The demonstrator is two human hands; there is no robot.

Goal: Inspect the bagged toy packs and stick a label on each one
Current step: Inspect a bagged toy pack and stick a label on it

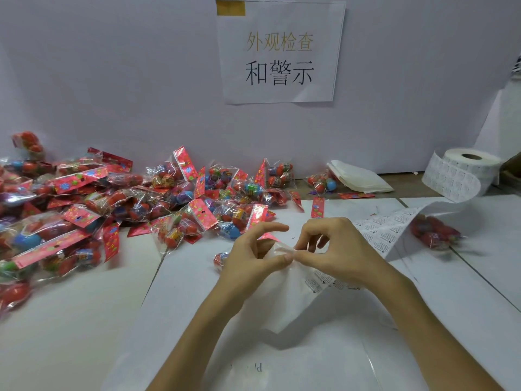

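Pale grey wall board closed off the far side of the white-covered table point(70, 320), with a white paper sign point(282, 52) printed in large Chinese characters stuck to it. A big heap of clear plastic toy packs point(169, 193), each filled with red and blue egg-shaped toys and topped by a red flowered card header, sprawled over the far left of the table. At the far right stood a fat white roll of labels point(468, 162). Left of it lay a small stack of folded white sheets point(361, 176).

From the roll a long white paper label strip point(383, 235), printed with small black text blocks, trailed toward the near middle. Both hands were together there, meeting at the strip's end. The left hand point(253, 255) pinched the paper with its thumb against the curled fingers, index finger stretched out above. The right hand point(332, 249) nipped the same end between thumb and fingertip, its knuckles raised.

One more toy pack point(221, 258) lay on the table just beyond the left hand, mostly hidden by it. A separate toy pack point(434, 232) rested to the right, partly under the raised strip, well apart from the heap.
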